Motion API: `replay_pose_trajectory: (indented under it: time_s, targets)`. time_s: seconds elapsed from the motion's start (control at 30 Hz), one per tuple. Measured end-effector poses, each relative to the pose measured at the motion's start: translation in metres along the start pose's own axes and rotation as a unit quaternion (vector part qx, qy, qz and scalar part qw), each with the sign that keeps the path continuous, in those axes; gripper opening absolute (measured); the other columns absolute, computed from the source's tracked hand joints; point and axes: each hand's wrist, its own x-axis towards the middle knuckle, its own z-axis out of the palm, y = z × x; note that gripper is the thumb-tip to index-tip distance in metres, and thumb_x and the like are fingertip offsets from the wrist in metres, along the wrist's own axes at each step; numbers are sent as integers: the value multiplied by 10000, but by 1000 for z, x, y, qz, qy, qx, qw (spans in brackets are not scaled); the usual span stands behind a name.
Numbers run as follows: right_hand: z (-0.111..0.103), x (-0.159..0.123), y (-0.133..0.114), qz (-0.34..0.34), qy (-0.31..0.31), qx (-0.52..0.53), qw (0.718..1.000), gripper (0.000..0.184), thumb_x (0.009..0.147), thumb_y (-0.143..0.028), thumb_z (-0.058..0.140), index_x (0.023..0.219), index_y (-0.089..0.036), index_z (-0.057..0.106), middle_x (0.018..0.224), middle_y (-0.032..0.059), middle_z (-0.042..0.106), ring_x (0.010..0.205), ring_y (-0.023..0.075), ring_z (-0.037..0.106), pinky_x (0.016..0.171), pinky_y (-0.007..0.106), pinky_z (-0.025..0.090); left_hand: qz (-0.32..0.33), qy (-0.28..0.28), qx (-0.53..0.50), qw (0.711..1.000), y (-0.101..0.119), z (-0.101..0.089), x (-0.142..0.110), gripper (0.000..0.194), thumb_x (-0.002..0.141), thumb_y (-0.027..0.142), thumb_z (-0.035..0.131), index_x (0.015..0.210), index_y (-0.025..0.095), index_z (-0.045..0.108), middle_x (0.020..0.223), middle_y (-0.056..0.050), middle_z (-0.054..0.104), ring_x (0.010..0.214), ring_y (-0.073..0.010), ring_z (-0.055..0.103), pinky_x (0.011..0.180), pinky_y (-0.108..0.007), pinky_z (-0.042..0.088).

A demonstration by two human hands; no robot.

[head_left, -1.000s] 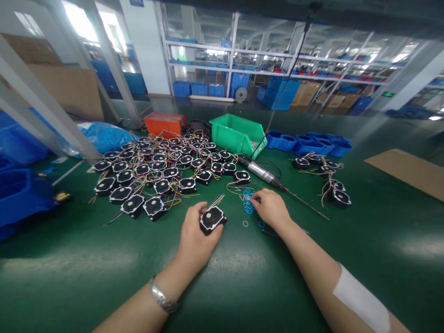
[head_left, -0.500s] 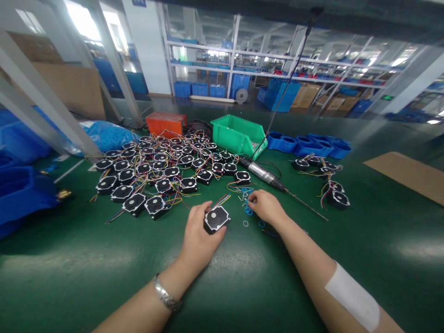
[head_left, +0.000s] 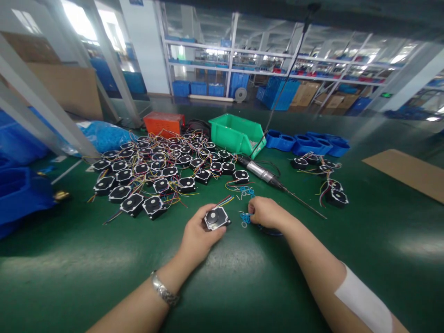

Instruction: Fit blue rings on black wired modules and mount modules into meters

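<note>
A small black stepper motor with a silver-edged face and coloured wires is in my left hand, fingers and thumb wrapped round its sides. Its round front and pale centre face up. To its right my right hand is low over the table, fingers curled together beside a little heap of blue rings. Whatever those fingertips pinch is hidden. A pale ring lies at the heap's near edge. More blue rings and thin white pieces lie just beyond.
Many similar motors with tangled wires cover the table's left. A powered screwdriver lies behind my right hand, its long bit pointing right. Farther back are a green bin, an orange box and blue holders. Several motors lie right.
My right hand has drawn nearer to me, and some blue rings have come with it, away from the others. My left hand keeps its hold on the motor, shifted slightly right.
</note>
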Motion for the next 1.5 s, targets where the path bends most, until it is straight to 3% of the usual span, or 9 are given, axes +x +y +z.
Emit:
replay_pose_trajectory:
  time_s: [0.13,0.33,0.5,0.63,0.83,1.0,1.1,1.27,1.5]
  targets:
    - [1,-3,0,-22,17,-19,999,184,616,-183,512,771,-181,610,815,35,581,760,156,522,609,200,333,-15,10,-27,999,1,-3,2,481,499,106,654,952,168,503,816,1,585,722,-129,552,722,-269,421]
    - [2,-6,2,-62,44,-32,997,118,665,-159,488,732,-147,585,808,50,554,785,153,502,658,214,327,-92,-22,-189,977,6,-9,3,520,481,50,685,961,174,526,818,9,597,714,-108,558,718,-248,426]
    - [-2,-12,-7,-65,179,53,980,70,697,-128,478,726,-132,541,764,22,545,707,94,478,641,179,318,-139,-78,-271,949,7,-12,4,361,604,131,650,947,149,539,870,-46,598,773,-165,586,731,-327,449]
    - [2,-14,-16,-72,244,170,952,43,709,-137,508,728,-135,547,699,-10,541,640,57,472,619,149,340,-138,-72,-274,949,6,-13,5,314,612,121,648,905,145,540,843,-43,611,753,-167,594,699,-321,459]
    - [6,-15,-20,-120,219,139,958,116,739,-116,495,758,-146,605,787,19,553,756,88,497,714,194,378,-133,-53,-273,951,6,-11,6,301,599,111,660,873,140,539,813,-31,621,718,-133,585,666,-267,459]
    - [0,-29,-34,-203,228,258,917,106,726,-117,510,742,-159,605,761,-6,555,730,61,506,688,165,393,-131,-55,-283,948,5,-11,7,285,597,123,664,855,141,543,803,-29,626,704,-125,581,676,-265,455]
    - [4,-34,-43,-200,259,294,898,73,709,-118,511,706,-148,577,705,-15,544,669,50,494,632,152,387,-128,-59,-285,948,5,-12,7,292,583,130,677,845,141,550,801,-30,628,708,-128,580,686,-269,451]
    - [15,-32,-47,-210,354,290,864,68,725,-119,488,692,-136,545,720,-7,543,698,51,494,648,152,386,-130,-70,-267,952,6,-12,6,315,552,136,697,836,138,560,737,-19,623,653,-118,572,624,-241,441]
    - [16,-31,-45,-230,384,249,859,95,759,-146,467,739,-140,559,767,13,560,741,65,508,694,173,405,-133,-76,-252,955,10,-9,5,314,546,131,700,821,141,549,705,-10,624,629,-108,570,618,-228,434]
